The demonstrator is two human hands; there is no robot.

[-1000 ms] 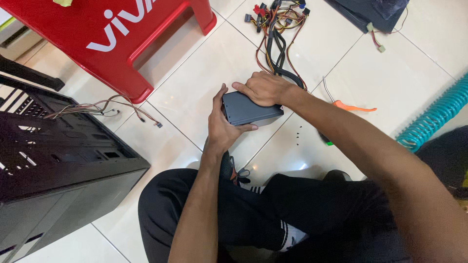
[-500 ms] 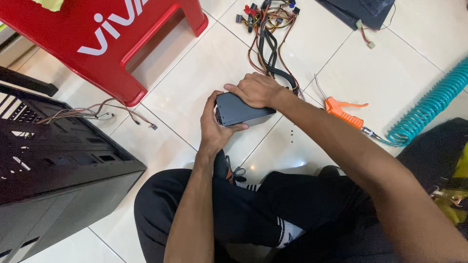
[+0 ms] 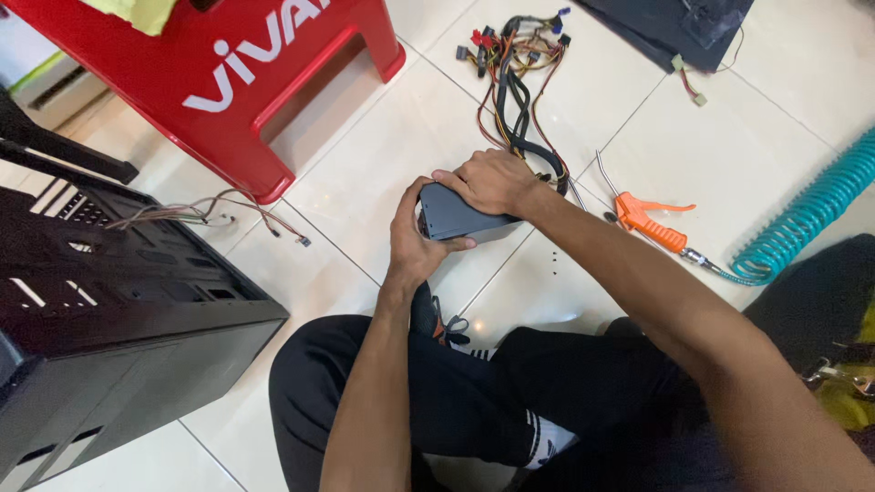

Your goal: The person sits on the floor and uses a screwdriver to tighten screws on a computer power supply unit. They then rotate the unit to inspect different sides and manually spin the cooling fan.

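Note:
Both my hands hold a dark grey metal power supply box (image 3: pixel 460 219) just above the white tiled floor (image 3: pixel 383 146), in front of my crossed legs. My left hand (image 3: pixel 415 241) grips its near left end, thumb along the lower edge. My right hand (image 3: pixel 488 180) lies over its top. A bundle of black and coloured cables (image 3: pixel 515 87) runs from the box's far side out across the floor, ending in several plugs.
A black computer case (image 3: pixel 109 319) with loose thin wires (image 3: pixel 228 211) stands at the left. A red plastic stool (image 3: pixel 210 73) is at the back left. An orange air blow gun (image 3: pixel 652 223) on a teal coiled hose (image 3: pixel 807 214) lies at the right. A dark panel (image 3: pixel 684 27) lies far back.
The view has shifted, so everything sits a little lower and further right in frame. My hands keep the same hold on the box; the blow gun has come fully into view.

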